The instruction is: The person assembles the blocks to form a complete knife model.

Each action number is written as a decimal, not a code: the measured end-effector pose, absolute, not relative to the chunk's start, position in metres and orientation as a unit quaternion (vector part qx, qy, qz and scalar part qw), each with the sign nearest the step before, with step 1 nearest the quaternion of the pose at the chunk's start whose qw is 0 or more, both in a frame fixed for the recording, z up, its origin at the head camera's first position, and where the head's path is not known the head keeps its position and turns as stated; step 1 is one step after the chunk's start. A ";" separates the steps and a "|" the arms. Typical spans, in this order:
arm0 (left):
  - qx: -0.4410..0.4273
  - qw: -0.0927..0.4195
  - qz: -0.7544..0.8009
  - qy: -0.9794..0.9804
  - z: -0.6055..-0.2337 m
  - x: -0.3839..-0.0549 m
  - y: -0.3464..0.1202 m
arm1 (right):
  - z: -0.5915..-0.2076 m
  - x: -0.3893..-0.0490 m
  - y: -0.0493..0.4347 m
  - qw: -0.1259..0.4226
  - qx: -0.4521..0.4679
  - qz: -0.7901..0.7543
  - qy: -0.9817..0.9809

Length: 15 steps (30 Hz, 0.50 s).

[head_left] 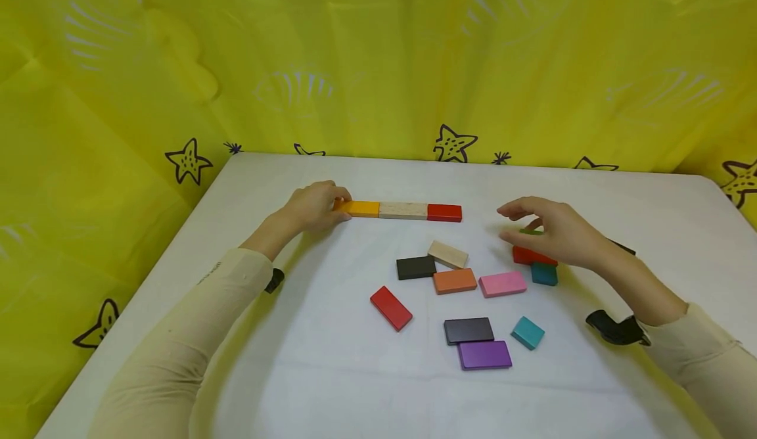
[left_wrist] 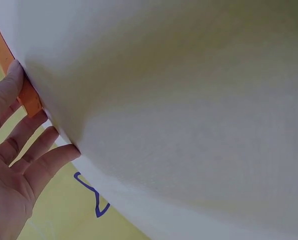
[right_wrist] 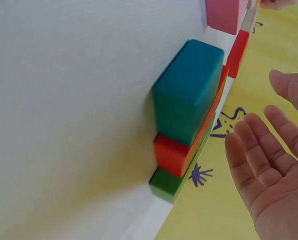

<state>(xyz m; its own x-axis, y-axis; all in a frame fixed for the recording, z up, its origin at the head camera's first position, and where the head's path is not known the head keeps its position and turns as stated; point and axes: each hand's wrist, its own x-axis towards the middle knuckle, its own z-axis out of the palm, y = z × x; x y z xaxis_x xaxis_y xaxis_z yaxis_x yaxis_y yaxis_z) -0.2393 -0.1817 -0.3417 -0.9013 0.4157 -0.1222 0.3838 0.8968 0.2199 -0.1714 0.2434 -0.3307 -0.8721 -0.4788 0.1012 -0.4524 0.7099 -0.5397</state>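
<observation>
At the far middle of the table, a yellow-orange block [head_left: 363,209], a natural wood block [head_left: 403,211] and a red block [head_left: 445,213] lie end to end in a row. My left hand [head_left: 316,206] pinches the left end of the yellow-orange block; the left wrist view shows the thumb against the side of that block [left_wrist: 30,97]. Over to the right, my right hand [head_left: 558,229] hovers with fingers spread and holds nothing. Beneath and beside it sit a green block [right_wrist: 164,183], a red-orange block [right_wrist: 171,154] and a teal block [right_wrist: 189,90], set close together.
Nearer the body lie loose blocks: black [head_left: 416,268], wood [head_left: 448,254], orange [head_left: 455,281], pink [head_left: 503,284], red [head_left: 391,308], grey [head_left: 468,330], purple [head_left: 485,355] and teal [head_left: 527,332]. A dark block [head_left: 621,246] is partly hidden behind the right wrist. A yellow curtain [head_left: 378,64] hangs behind.
</observation>
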 end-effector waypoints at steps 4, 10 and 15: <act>0.204 0.084 0.095 0.971 -0.341 -0.239 -0.182 | -0.332 -0.168 0.252 0.015 -0.244 -0.289 0.926; 0.199 0.086 0.095 0.972 -0.341 -0.239 -0.182 | -0.334 -0.166 0.263 0.006 -0.241 -0.286 0.927; 0.204 0.088 0.094 0.971 -0.340 -0.239 -0.182 | -0.336 -0.164 0.272 0.004 -0.231 -0.275 0.933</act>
<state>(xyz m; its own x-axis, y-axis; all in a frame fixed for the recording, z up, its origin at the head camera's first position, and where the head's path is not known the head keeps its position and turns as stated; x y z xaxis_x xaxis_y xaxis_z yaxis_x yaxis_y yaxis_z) -0.2389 -0.1815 -0.3403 -0.9015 0.4123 -0.1318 0.3794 0.8992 0.2181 -0.1637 0.2721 -0.3362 -0.8934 -0.4330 0.1198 -0.4287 0.7420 -0.5154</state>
